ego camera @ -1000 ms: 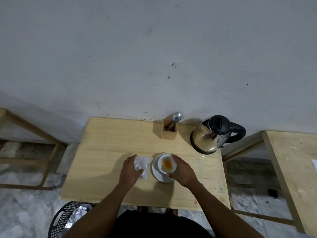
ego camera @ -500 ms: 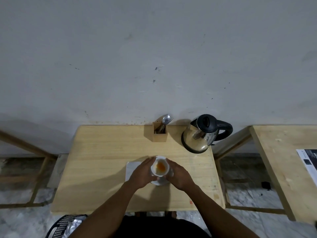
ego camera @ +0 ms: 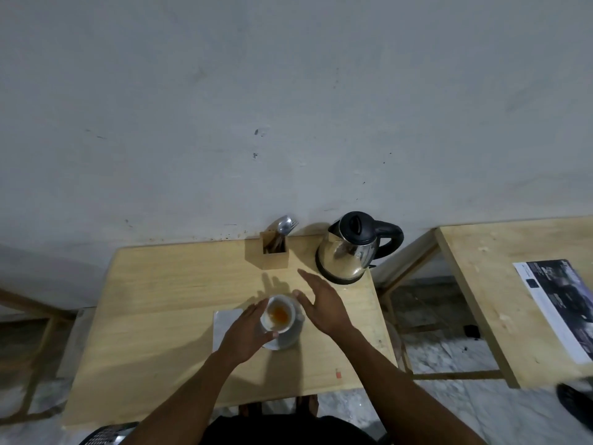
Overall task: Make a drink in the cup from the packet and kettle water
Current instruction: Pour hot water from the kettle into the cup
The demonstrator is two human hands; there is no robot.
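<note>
**Right hand off cup, toward kettle**

Cup point(ego camera: 278, 315): orange powder inside, tilted, on saucer point(ego camera: 287, 338), mid-surface point(ego camera: 167, 303). Left hand point(ego camera: 245, 332) remains wrapped around it. Right hand point(ego camera: 321, 305) has released it, fingers now spread, nearer kettle point(ego camera: 349, 252). Packet point(ego camera: 224, 322), apparently, flat beside saucer.

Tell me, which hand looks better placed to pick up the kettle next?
The right hand, I'd say. It is open and empty, stretched out on the side where the kettle stands, and the handle points to the right. The left hand is busy holding the cup on its saucer.
</note>
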